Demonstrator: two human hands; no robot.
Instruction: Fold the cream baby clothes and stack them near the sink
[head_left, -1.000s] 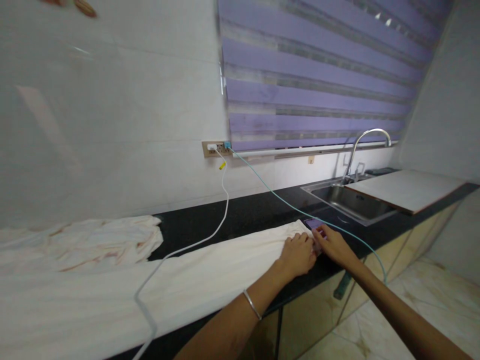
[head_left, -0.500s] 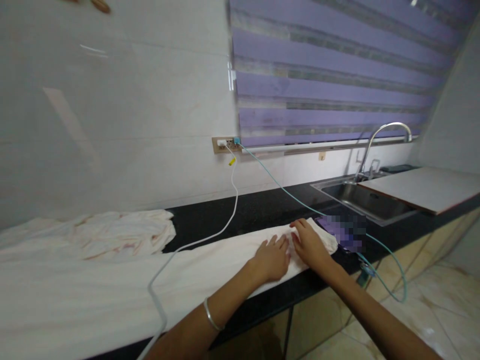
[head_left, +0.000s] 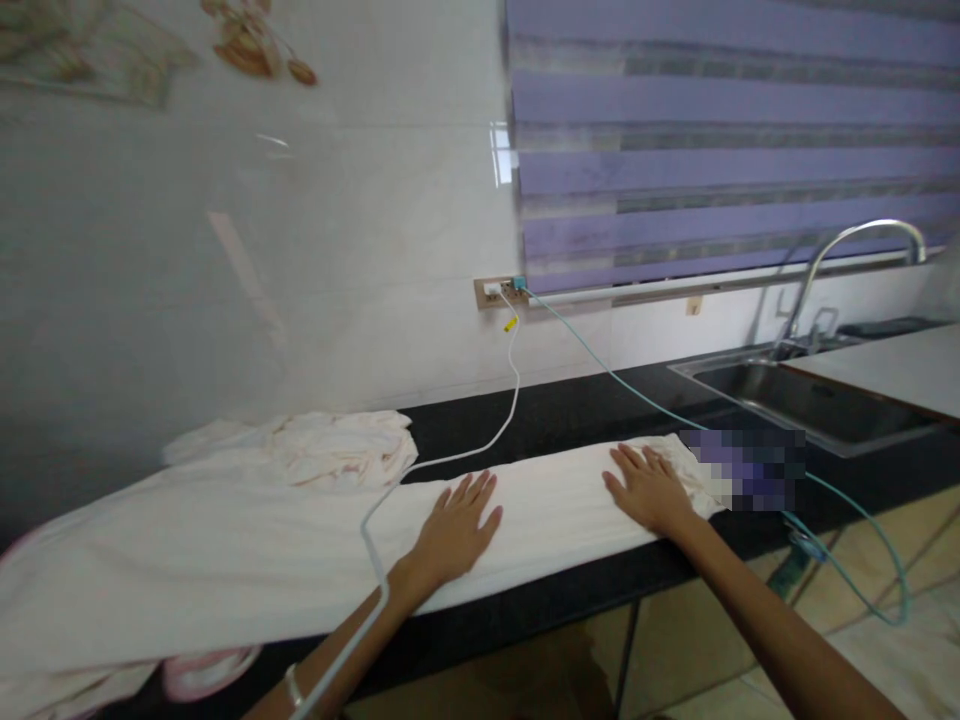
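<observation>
Hands flat, fingers spread, holding nothing: left hand [head_left: 454, 528] and right hand [head_left: 646, 487] both press palm-down on the white cloth [head_left: 247, 545], well apart. Cloth lies stretched along the black counter [head_left: 585, 415], front edge. White cable [head_left: 491, 440] crosses the cloth beside the left hand. Sink [head_left: 810, 400] sits farther right.

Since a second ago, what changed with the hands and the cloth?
Both hands were bunched together at the cloth's right end. Now they lie flat and apart: the left hand has slid left along the cloth, the right hand stays near the right end. Neither grips anything. The white cable still lies across the cloth; the crumpled cloth behind is unmoved.
</observation>
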